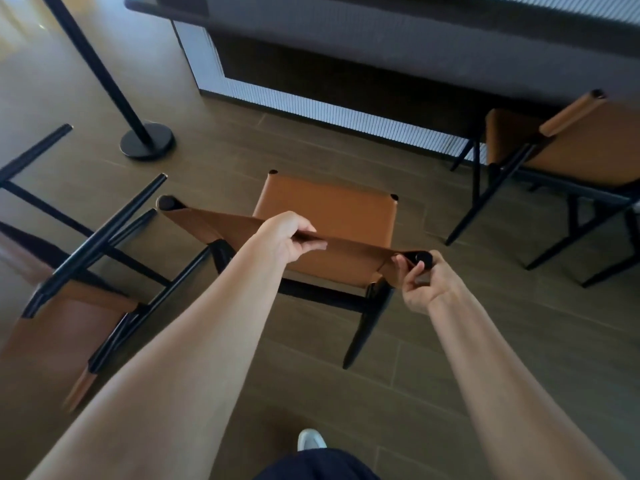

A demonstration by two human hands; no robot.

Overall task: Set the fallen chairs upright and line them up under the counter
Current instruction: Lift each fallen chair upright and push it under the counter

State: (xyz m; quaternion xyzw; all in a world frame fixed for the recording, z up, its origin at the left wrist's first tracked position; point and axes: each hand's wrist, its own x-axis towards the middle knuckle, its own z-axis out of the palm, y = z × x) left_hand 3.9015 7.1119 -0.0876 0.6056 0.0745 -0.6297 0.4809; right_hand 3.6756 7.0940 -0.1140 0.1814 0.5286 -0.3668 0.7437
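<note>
Plank floor (450, 358), counter (381, 39) far. On the upright middle chair (329, 209), left hand (291, 237) pinches the backrest (214, 220), right hand (420, 282) curls round its post (420, 258); fallen chair (69, 306) lies left.

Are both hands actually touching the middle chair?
Touching. The head view shows the left hand pinching the chair's leather back and the right hand curled round its corner post.
</note>
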